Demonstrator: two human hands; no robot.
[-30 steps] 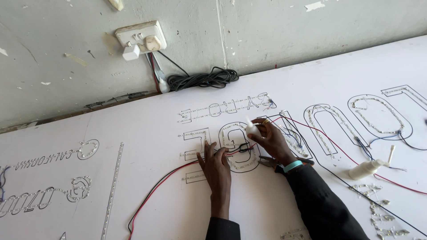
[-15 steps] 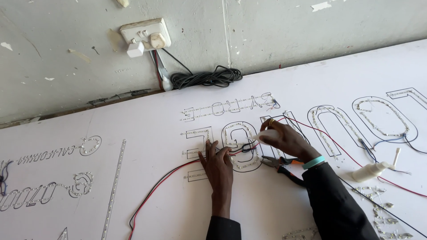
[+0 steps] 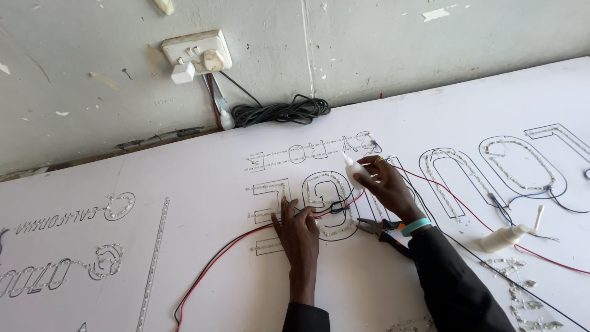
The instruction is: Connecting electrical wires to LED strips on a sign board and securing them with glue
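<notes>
White sign board (image 3: 203, 184) covers the bench, with letter outlines cut into it and small LED modules set along them. The right hand (image 3: 387, 184) now grips a small white bottle (image 3: 352, 170), nozzle up and away from the person, over the curved letter (image 3: 329, 197) in the middle of the board. Half a second ago the same hand was bent over that letter with the bottle hardly showing; a second ago it sat lower on the outline. So the hand has lifted and turned the bottle out, while the work stays at that one letter.

Left hand (image 3: 299, 227) lies flat, fingers spread and pressing the red wire (image 3: 233, 243) and black wire against the board just beside the letter; it grasps nothing. It has barely shifted across the three views.

Pliers (image 3: 376, 227) with orange and black handles lie under the right wrist, untouched. A second white bottle (image 3: 504, 238) rests on its side well to the right. A black cable coil (image 3: 279, 114) lies by the wall under the socket (image 3: 196, 52).
</notes>
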